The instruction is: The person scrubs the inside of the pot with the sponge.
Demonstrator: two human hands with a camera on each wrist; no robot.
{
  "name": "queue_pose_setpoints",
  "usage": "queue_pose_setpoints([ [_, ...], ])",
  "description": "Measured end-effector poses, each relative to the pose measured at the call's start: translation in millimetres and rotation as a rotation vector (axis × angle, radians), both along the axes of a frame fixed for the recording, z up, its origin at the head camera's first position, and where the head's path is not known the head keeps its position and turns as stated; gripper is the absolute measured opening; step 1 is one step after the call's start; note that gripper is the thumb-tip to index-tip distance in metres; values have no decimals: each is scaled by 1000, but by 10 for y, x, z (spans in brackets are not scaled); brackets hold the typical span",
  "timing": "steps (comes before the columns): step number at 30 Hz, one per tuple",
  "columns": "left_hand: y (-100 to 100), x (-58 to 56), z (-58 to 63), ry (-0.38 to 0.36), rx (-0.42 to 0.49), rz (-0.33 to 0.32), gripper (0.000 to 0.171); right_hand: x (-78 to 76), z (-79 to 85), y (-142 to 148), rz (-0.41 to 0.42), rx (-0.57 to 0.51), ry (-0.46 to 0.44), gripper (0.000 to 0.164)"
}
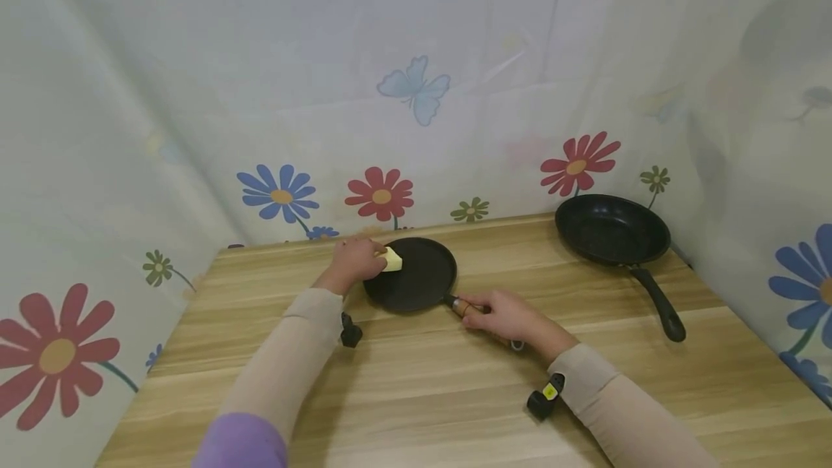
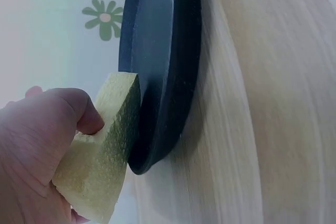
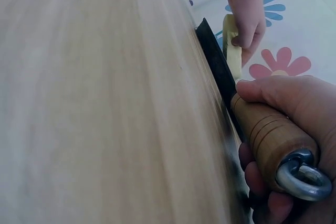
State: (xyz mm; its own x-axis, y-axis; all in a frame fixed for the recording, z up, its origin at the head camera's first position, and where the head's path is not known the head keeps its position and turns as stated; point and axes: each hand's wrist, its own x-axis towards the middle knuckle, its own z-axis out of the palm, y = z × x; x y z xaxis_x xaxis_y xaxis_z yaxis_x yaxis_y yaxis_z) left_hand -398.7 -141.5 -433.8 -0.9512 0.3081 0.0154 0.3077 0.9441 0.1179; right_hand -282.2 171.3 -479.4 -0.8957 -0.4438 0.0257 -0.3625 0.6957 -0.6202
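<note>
A flat black pan (image 1: 425, 276) with a low rim lies on the wooden table. My left hand (image 1: 356, 260) pinches a yellow sponge (image 1: 393, 260) with a darker, rough green side, over the left part of the pan. In the left wrist view the sponge (image 2: 100, 156) is tilted, its green side facing the pan (image 2: 152, 77) by the rim. My right hand (image 1: 505, 315) grips the pan's wooden handle (image 3: 273, 135), fingers curled beneath it and thumb along the top. A metal hanging ring (image 3: 304, 181) sticks out at the handle's end.
A deeper black frying pan (image 1: 611, 230) stands at the table's back right, its handle (image 1: 659, 305) pointing toward the front. Behind the wooden table (image 1: 429, 396) hangs a white curtain (image 1: 312, 92) printed with flowers and a butterfly. Small black cameras sit at both wrists.
</note>
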Motion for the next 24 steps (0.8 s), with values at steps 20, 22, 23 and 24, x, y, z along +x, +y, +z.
queue_pose_setpoints([
  [20, -163, 62, -5, -20, -41, -64, 45, 4, 12, -6, -2, -13, -22, 49],
  [22, -183, 80, 5, -22, -43, -72, 44, 6, 14, -9, -8, -13, -25, 49],
  [23, -191, 87, 10, -22, -43, -76, 44, 4, 11, -9, -10, -13, -26, 49],
  [24, -200, 94, 16, -24, -42, -79, 43, 2, 6, -9, -11, -10, -23, 49],
])
